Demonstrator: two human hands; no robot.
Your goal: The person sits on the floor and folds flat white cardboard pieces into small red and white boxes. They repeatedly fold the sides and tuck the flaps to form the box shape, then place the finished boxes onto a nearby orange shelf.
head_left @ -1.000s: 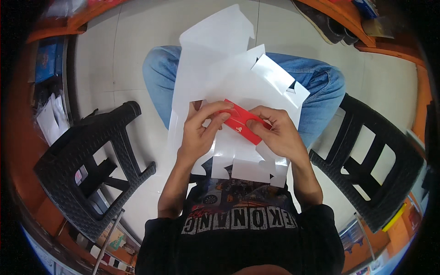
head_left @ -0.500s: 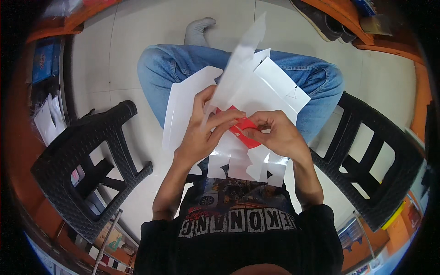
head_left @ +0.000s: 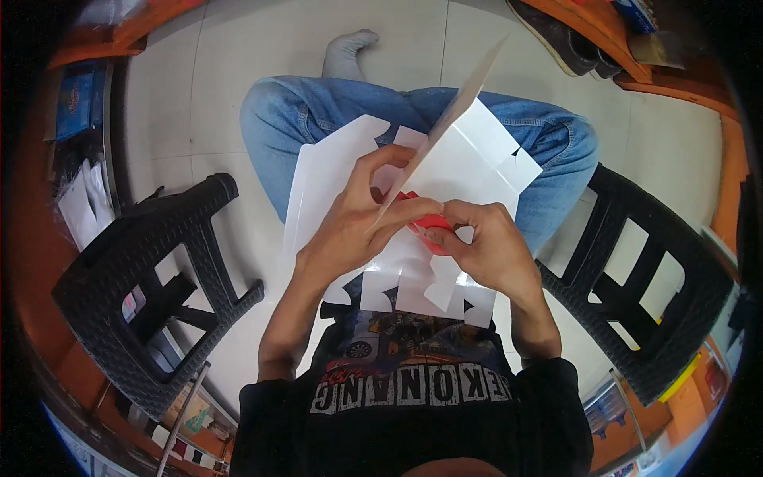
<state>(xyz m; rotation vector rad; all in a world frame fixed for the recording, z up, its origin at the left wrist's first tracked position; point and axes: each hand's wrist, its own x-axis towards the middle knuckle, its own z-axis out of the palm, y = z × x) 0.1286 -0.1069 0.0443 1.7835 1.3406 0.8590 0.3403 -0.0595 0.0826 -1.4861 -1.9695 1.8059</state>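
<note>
left hand (head_left: 342,226) bent over the lap, fingers spread apart, one finger up by the raised panel (head_left: 461,111) of the white card, another stretched toward the red piece (head_left: 435,240). panel and fingers overlap, can't tell if it's pinching anything. right hand (head_left: 497,246) clamped on the red piece, thumb on the near side, index finger curled over the top edge. red piece sits between the two hands, above the middle of the white card (head_left: 477,175), tilted, partly covered by fingers.

white card lies across the lap, glossy, cut with notched flaps along the edge next to the black shirt (head_left: 413,433); raised panel stands steeply, seen almost edge-on. blue jeans (head_left: 274,119) under it, knees out to both sides. socked foot (head_left: 343,60) on the pale tiled floor (head_left: 246,48) beyond the legs. black plastic stool (head_left: 218,238) at left, black plastic stand (head_left: 596,199) at right, both well apart from the hands. dark shoes (head_left: 548,36) by the orange shelf edge, upper right.
</note>
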